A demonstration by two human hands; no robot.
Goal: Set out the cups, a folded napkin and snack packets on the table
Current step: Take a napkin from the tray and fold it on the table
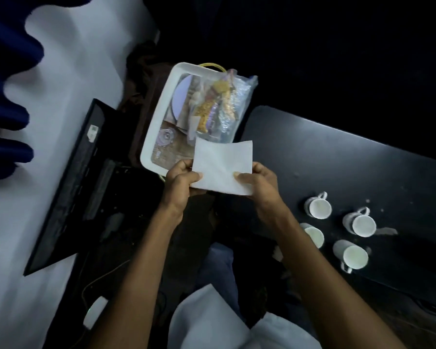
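Both hands, left grip (184, 178) and right grip (258, 181), pinch a white square napkin (222, 167). At 12 o'clock sits a white tray (159, 117) with crinkly snack packets (219, 107); at 4 o'clock, 4 white cups (337, 230) on the dark tabletop (337, 159).

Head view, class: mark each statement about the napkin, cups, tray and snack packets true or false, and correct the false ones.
1. Both hands hold the white napkin. True: the left hand and right hand each pinch a lower corner.
2. The napkin lies flat on the dark table. False: it is held up in the air, in front of the tray.
3. Four white cups stand on the table. True.
4. The snack packets are set out beside the cups. False: they are in a clear bag on the white tray.
5. The cups are stacked in one pile. False: they stand apart in a loose group.
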